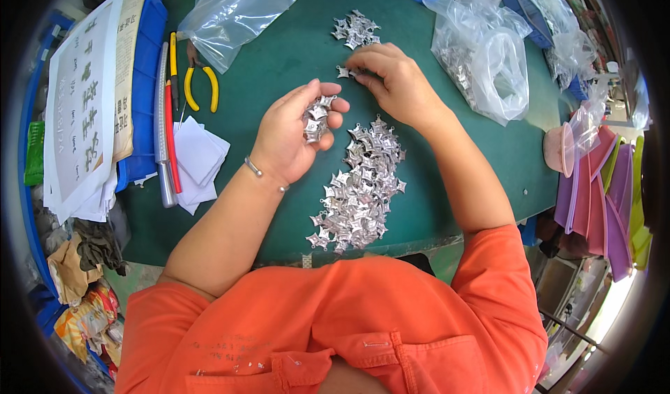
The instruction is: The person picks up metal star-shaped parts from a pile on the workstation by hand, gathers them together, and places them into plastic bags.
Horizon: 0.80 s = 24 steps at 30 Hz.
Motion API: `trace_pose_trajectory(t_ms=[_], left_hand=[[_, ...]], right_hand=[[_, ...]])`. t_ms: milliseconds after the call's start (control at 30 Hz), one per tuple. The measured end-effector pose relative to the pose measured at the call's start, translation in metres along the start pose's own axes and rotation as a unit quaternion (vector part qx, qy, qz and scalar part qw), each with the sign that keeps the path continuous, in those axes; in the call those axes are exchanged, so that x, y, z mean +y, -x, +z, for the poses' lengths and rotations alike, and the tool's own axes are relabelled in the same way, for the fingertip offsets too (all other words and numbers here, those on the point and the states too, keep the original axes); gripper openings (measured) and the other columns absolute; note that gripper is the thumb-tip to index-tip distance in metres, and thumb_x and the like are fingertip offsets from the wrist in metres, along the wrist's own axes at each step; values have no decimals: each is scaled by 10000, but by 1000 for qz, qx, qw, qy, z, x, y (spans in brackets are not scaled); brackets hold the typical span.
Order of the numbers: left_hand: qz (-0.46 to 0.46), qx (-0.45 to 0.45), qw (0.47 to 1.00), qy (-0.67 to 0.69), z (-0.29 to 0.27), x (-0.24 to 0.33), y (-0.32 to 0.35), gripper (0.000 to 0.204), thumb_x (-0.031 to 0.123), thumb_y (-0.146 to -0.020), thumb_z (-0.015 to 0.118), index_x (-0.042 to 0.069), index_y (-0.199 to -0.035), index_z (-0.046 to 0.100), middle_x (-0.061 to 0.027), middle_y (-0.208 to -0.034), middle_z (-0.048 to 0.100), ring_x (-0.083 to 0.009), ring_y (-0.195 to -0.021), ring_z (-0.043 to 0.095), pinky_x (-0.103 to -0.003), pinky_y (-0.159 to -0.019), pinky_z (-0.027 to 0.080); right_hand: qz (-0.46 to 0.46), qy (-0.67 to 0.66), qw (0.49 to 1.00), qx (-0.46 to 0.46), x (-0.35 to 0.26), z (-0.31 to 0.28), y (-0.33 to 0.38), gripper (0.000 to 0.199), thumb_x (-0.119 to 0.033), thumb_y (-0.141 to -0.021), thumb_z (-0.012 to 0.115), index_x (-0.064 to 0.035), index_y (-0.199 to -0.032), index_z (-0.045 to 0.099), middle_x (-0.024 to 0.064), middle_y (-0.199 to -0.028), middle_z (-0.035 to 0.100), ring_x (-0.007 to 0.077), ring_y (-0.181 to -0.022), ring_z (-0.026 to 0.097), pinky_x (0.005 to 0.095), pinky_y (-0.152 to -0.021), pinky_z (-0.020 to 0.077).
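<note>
A: Left hand (289, 132)?
B: Palm up over the green desk (279, 59), fingers curled around a small stack of silver star-shaped metal pieces (315, 118). The stack runs roughly up-down in the picture, from the fingertips toward the palm. Thin bracelet (255, 169) at the wrist.

A: Right hand (391, 80)?
B: Palm down, fingertips pinching a single star piece (343, 71) that lies flat on the desk. Can't tell which way its points face, too small.

A: Where's the rest of the stock?
B: Big pile of star pieces (359, 191) just below both hands, its long axis running from near the right wrist down toward the desk's near edge. Smaller pile (354, 30) just above the right hand.

A: Surroundings?
B: Empty clear bag (237, 13) at upper left. A filled clear bag (481, 52) to the right, close to the right forearm. Yellow-handled pliers (199, 80), white paper slips (197, 160) and a red-and-grey tool (167, 143) well left of the left hand. Blue bin (143, 80) with printed sheets (84, 108) at far left.

A: Anything blocking?
B: Nothing lies between the hands and the piles; bare desk.
</note>
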<state>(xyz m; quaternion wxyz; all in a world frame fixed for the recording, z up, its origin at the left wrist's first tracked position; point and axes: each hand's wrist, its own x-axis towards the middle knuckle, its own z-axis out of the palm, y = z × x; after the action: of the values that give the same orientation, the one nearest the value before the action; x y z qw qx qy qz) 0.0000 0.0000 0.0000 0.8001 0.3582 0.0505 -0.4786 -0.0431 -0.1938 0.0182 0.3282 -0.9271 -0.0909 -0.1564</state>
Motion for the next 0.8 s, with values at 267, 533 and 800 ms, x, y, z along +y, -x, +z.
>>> trace_pose_trajectory(t_ms=[267, 533, 800], left_hand=[[7, -1, 999, 48, 1, -2, 1, 274, 249, -977, 439, 5, -1026, 553, -71, -830, 558, -77, -582, 455, -201, -404, 321], [16, -4, 999, 47, -1, -2, -1, 273, 253, -976, 441, 11, -1016, 558, -70, -832, 558, -81, -579, 452, -203, -411, 321], [14, -9, 999, 48, -1, -2, 0, 270, 251, -975, 439, 10, -1031, 547, -72, -849, 555, -83, -584, 453, -204, -425, 328]], right_hand=[[-2, 21, 999, -45, 12, -23, 24, 186, 74, -711, 637, -20, -871, 638, 89, -941, 627, 263, -895, 601, 332, -759, 498], [169, -48, 984, 16, 10, -25, 41, 170, 82, -745, 610, 5, -896, 613, 100, -898, 610, 220, -792, 619, 298, -708, 498], [170, -63, 982, 58, 17, -26, 45, 159, 64, -782, 606, -15, -920, 610, 57, -839, 622, 134, -740, 591, 255, -663, 477]])
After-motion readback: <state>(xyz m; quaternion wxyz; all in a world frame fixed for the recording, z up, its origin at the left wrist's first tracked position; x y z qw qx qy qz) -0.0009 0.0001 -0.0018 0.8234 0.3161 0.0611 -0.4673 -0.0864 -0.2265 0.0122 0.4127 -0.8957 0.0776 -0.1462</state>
